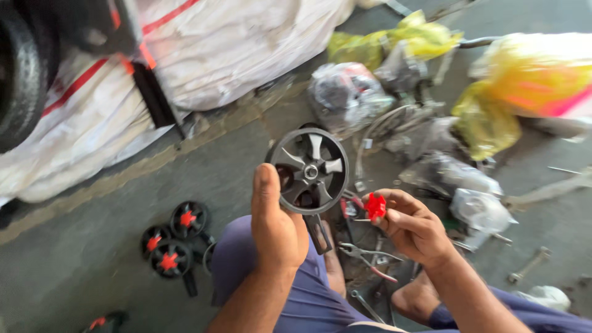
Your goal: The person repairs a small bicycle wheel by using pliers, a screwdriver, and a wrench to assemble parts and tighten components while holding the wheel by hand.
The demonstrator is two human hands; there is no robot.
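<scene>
**Small wheel and red cap in hand, workshop floor**

Head view: grey concrete floor (pixel 92 246), littered. White sack with red stripes (pixel 203 49) at top left, a black tyre (pixel 18 68) at the left edge. Yellow and clear plastic bags of parts (pixel 493 105) to the right.

Left hand (pixel 277 222) clenched around the rim of a black spoked wheel (pixel 310 169), held upright above the lap; a metal bracket hangs below it.

Right hand (pixel 413 225) pinches a red cap (pixel 375 205) between its fingertips, just beside the wheel, not touching.

Three finished wheels with red caps (pixel 172 237) lie on the floor at left. Pliers (pixel 367 254) between the feet, a wrench (pixel 527 265) at right
</scene>
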